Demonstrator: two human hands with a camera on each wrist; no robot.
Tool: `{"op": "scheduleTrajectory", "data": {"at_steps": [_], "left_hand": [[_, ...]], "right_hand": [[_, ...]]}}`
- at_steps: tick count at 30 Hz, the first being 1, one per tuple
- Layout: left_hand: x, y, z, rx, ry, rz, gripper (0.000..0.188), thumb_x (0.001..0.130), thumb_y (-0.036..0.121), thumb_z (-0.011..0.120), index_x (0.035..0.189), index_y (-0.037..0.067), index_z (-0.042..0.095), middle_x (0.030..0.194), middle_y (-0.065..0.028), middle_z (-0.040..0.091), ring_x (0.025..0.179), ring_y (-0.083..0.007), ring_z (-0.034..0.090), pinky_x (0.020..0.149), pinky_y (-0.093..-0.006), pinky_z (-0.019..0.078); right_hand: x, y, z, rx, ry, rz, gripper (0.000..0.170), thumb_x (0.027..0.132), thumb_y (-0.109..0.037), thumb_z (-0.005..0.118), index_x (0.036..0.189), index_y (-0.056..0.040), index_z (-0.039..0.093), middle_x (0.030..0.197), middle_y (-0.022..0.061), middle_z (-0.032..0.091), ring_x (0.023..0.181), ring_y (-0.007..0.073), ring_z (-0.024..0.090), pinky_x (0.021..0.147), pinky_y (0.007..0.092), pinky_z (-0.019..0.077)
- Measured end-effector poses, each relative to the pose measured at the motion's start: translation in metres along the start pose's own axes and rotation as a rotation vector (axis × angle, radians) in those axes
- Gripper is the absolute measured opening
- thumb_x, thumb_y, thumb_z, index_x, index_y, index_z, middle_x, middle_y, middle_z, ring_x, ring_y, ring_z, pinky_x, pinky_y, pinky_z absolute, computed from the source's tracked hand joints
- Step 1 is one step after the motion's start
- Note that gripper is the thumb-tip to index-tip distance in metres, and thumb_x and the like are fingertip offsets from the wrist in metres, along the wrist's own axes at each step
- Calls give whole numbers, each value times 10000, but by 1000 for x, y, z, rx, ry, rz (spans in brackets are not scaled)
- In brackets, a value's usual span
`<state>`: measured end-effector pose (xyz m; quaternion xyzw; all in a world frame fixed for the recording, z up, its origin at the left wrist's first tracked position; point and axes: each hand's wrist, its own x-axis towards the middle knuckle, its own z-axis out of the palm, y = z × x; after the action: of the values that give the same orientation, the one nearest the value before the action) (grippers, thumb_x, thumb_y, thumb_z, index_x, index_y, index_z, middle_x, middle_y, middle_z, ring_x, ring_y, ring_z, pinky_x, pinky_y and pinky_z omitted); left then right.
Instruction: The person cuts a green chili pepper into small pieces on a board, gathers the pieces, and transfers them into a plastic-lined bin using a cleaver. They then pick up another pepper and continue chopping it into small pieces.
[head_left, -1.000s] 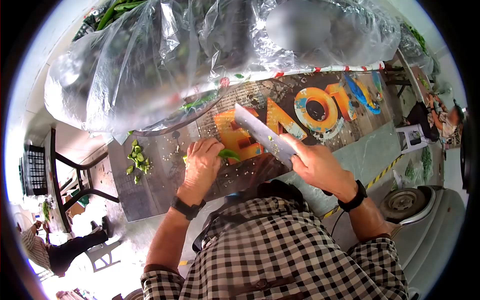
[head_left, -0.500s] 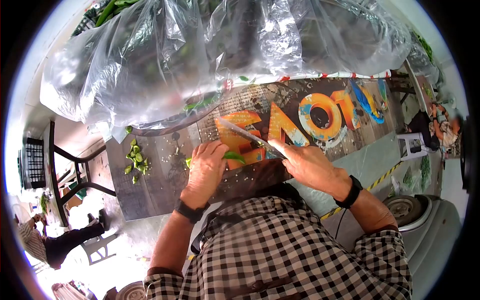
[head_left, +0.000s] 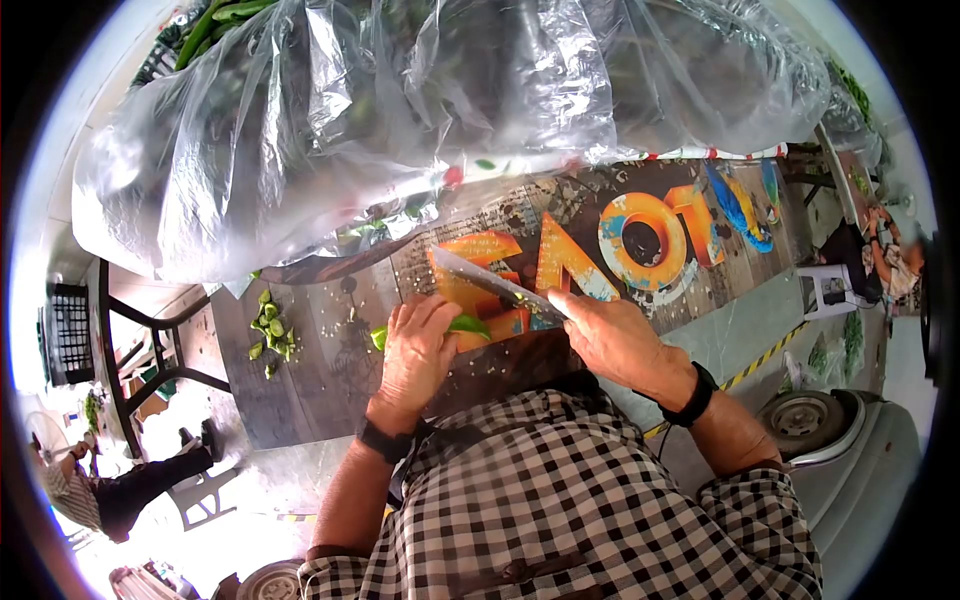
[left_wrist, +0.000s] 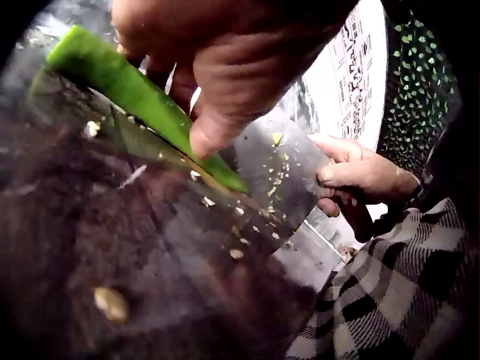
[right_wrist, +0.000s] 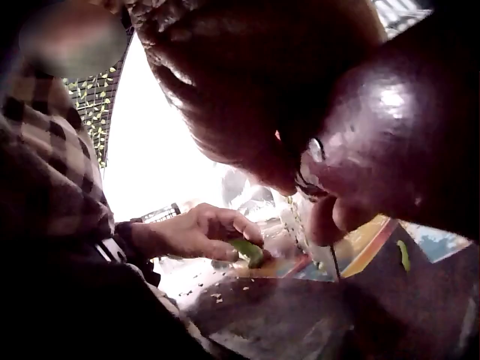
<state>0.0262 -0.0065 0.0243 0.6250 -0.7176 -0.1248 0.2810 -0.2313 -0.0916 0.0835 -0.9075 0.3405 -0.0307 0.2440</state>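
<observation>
A long green pepper [head_left: 470,326] lies on the printed tabletop [head_left: 330,400], its two ends showing on either side of my left hand [head_left: 412,355]. In the left wrist view the thumb and fingers pinch the pepper [left_wrist: 124,90] from both sides. My right hand [head_left: 625,340] grips a broad-bladed cleaver [head_left: 485,280], fingers wrapped around the handle. Bits of pepper and pale seeds cling to the blade [left_wrist: 281,165]. It slants just beyond the pepper's right end in the head view. The right wrist view shows the right hand dark and close.
Cut green pepper pieces [head_left: 268,328] lie at the table's left end, with seeds scattered about. A large clear plastic bag [head_left: 400,110] spreads along the far side. Two other people sit at far left and right. A car wheel [head_left: 800,420] stands at right.
The cleaver has moved left and down, close to the pepper, its blade turning from broadside to more edge-on. My left hand keeps its hold on the pepper, shifting slightly.
</observation>
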Motion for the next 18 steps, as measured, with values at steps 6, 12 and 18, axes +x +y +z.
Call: {"op": "scheduleTrajectory", "data": {"at_steps": [6, 12, 18], "left_hand": [[-4, -1, 9, -48, 23, -26, 299, 704, 6, 698, 990, 74, 646, 1058, -109, 625, 986, -335, 573, 871, -439, 458], [-4, 1, 12, -4, 74, -46, 281, 720, 0, 692, 987, 75, 642, 1066, -111, 619, 979, -331, 572, 864, -432, 460], [-8, -1, 15, -70, 104, 48, 290, 731, -3, 687, 1010, 55, 633, 1078, -123, 614, 1002, -345, 567, 897, -429, 457]], "right_hand": [[1, 1, 5, 61, 44, -2, 460, 867, -81, 578, 1308, -66, 448, 848, 128, 645, 689, 330, 640, 569, 430, 497], [1, -3, 6, 32, 31, 6, 459, 855, -78, 589, 1295, -72, 457, 824, 111, 632, 662, 317, 631, 553, 416, 486], [0, -5, 10, 8, 42, -6, 459, 846, -76, 596, 1287, -75, 469, 825, 106, 624, 649, 303, 627, 540, 406, 483]]}}
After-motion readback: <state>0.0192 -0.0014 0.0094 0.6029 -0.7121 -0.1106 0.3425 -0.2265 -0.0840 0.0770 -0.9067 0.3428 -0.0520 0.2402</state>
